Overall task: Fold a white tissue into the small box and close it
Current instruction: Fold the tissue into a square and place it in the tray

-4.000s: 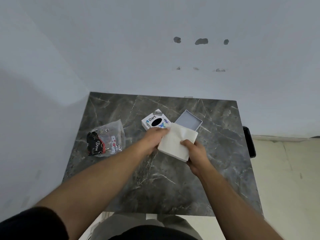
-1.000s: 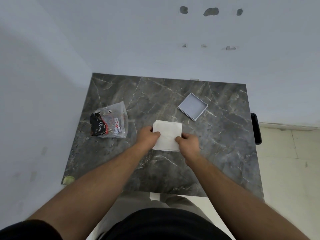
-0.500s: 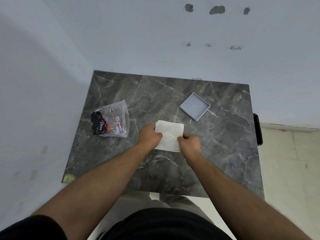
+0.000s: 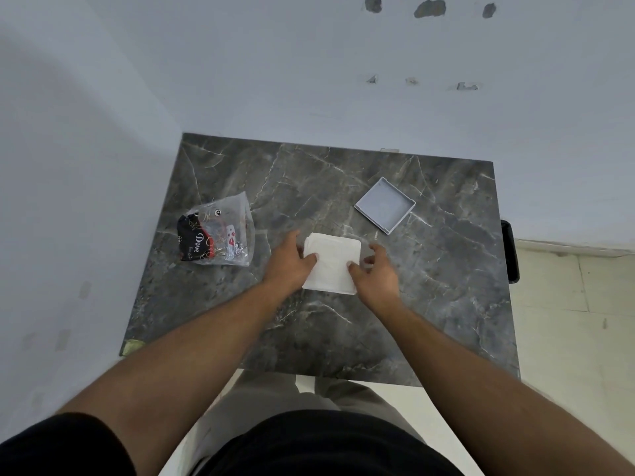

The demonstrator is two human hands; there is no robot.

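A folded white tissue (image 4: pixel 332 262) lies flat near the middle of the dark marble table (image 4: pixel 309 187). My left hand (image 4: pixel 288 264) grips its left edge, thumb on top of the tissue. On the right edge my right hand (image 4: pixel 375 274) rests its thumb, with the fingers spread beside it. A shallow grey square box part (image 4: pixel 385 209) sits open and hollow side up, apart from the tissue, to the back right. The printed box part seen earlier is out of sight.
A clear plastic bag (image 4: pixel 220 235) of small packets lies on the table's left side. Walls close in behind and to the left. A black object (image 4: pixel 510 250) hangs off the table's right edge.
Since four seconds ago the tissue came down from mid-air to the table, and the printed box part is no longer visible. In the last second my right fingers spread slightly.
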